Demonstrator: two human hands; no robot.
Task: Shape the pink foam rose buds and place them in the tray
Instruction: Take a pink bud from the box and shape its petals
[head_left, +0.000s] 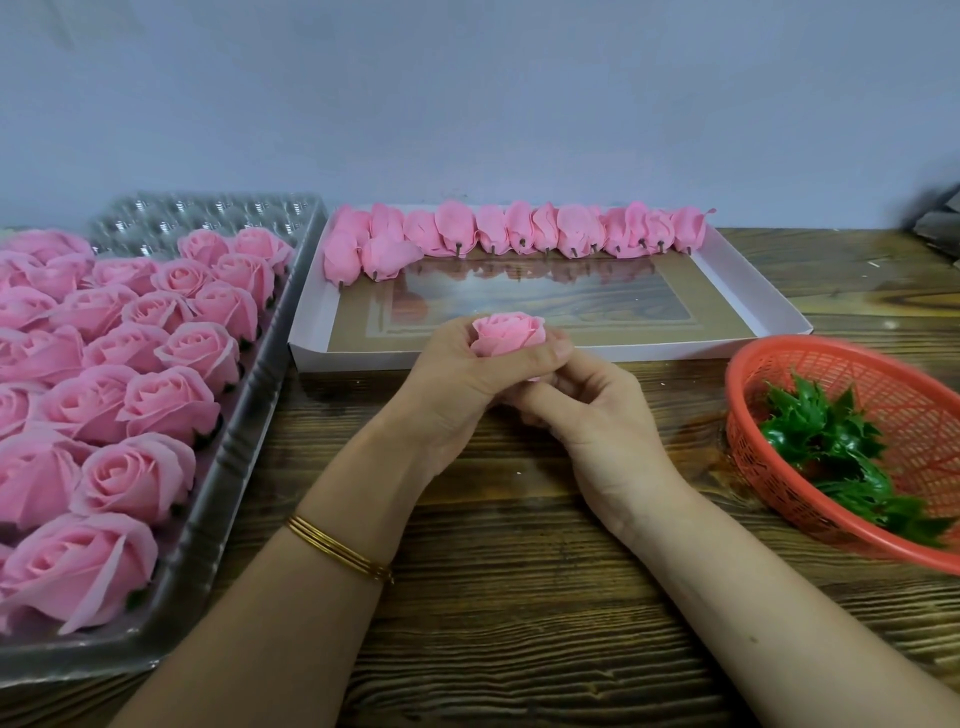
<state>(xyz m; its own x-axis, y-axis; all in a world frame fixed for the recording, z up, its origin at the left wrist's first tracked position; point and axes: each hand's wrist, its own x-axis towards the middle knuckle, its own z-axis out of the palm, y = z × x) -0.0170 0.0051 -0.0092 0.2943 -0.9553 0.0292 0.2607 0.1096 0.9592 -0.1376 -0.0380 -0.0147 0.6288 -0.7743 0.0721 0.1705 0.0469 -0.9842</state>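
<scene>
Head view: left hand (467, 366) is gripping the rose bud (510, 332), fingers curled round it, right hand (589, 415) is pinching its base, over the worktop (493, 597) near the white box (675, 351); over-squeezing is risking creased petals.

My left hand (467, 374) hides the base of the rose (511, 332); fingertips of my right hand (597, 415) are lost beneath it. The basket (805, 341) is blurred, cut off right; the plastic tray (208, 499) runs off left.
</scene>
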